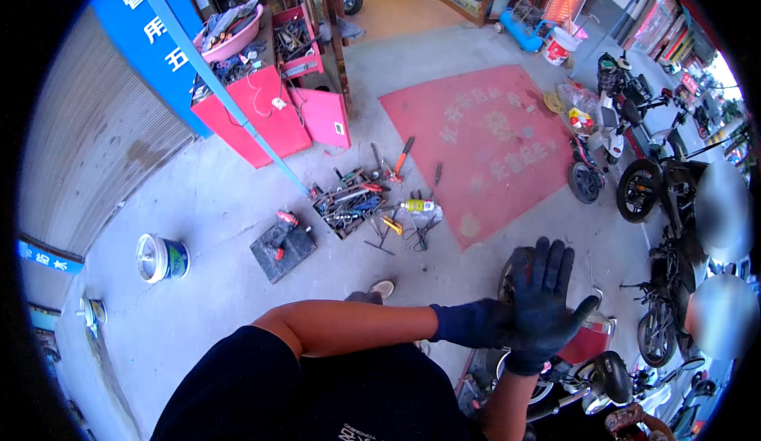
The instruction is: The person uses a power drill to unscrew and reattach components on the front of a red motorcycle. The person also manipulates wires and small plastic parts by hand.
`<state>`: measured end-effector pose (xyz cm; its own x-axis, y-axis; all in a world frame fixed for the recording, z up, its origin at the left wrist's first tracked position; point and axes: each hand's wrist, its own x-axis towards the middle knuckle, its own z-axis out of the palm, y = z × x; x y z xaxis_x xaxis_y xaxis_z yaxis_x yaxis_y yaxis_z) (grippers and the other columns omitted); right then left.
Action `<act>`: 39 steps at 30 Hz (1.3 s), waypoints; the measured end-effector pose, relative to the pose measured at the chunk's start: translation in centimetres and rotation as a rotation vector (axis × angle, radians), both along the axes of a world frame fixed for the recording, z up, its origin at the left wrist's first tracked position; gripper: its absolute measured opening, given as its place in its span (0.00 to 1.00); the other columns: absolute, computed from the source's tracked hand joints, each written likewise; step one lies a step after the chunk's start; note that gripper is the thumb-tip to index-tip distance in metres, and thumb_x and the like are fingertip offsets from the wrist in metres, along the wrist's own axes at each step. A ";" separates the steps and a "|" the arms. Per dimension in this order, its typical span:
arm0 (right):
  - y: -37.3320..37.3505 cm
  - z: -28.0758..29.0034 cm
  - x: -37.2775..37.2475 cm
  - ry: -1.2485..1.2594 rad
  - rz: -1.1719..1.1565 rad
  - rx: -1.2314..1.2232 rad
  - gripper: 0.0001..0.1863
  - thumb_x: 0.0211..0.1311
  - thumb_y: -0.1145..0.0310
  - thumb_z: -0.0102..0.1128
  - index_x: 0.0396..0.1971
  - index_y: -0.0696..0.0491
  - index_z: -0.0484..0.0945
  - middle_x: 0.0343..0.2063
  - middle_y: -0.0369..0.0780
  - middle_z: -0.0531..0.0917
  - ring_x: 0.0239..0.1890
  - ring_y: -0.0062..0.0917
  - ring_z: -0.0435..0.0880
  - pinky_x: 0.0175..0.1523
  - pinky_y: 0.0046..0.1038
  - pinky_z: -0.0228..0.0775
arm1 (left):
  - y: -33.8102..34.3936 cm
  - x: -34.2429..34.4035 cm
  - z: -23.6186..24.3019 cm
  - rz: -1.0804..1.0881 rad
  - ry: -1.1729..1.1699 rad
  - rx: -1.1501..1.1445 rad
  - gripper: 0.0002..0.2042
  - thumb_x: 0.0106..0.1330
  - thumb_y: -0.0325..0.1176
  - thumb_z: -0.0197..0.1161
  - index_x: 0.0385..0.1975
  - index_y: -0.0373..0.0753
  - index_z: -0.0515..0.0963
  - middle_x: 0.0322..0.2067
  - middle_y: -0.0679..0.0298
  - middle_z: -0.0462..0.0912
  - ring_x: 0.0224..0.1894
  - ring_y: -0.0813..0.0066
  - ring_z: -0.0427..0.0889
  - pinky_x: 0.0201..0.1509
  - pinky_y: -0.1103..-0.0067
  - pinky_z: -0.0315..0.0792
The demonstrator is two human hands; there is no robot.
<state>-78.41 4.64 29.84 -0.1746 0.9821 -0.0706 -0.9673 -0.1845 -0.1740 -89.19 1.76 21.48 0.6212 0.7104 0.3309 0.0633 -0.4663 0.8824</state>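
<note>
We have our gloved right hand (pixel 545 302) spread open, our left hand (pixel 479 325) at its left edge — fingers hidden, grip unclear — with the red panel (pixel 587 343) lower right, nearer the right hand, long axis partly hidden.

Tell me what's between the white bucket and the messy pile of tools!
The head view shows a black box between them, with a power tool on top.

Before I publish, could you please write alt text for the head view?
A dark-gloved right hand is open; the left hand, gloved too, reaches across to it, partly hidden. Beyond, hand tools lie on grey pavement near a red mat; motorbikes stand at right.
</note>
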 end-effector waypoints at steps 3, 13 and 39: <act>2.2 -3.2 0.4 0.025 0.246 0.373 0.40 0.63 0.38 0.41 0.68 0.49 0.52 0.68 0.45 0.54 0.72 0.39 0.42 0.71 0.52 0.29 | -0.7 -1.1 0.7 -0.009 0.095 0.060 0.13 0.67 0.41 0.53 0.30 0.38 0.78 0.29 0.52 0.81 0.35 0.56 0.80 0.41 0.66 0.73; -1.1 -20.9 4.2 -2.238 0.242 0.497 0.10 0.66 0.66 0.48 0.31 0.55 0.76 0.24 0.41 0.76 0.29 0.38 0.75 0.38 0.37 0.68 | 3.7 -11.0 -9.9 -0.041 0.834 -0.334 0.22 0.62 0.53 0.53 0.32 0.39 0.81 0.35 0.52 0.82 0.41 0.52 0.80 0.44 0.63 0.73; -4.6 -44.2 -15.0 -1.192 0.787 -1.049 0.17 0.66 0.71 0.54 0.54 0.60 0.71 0.47 0.40 0.78 0.47 0.22 0.78 0.52 0.26 0.71 | 2.3 -53.3 -81.0 1.015 0.901 -0.980 0.22 0.58 0.45 0.62 0.51 0.44 0.71 0.50 0.55 0.75 0.51 0.62 0.75 0.53 0.69 0.69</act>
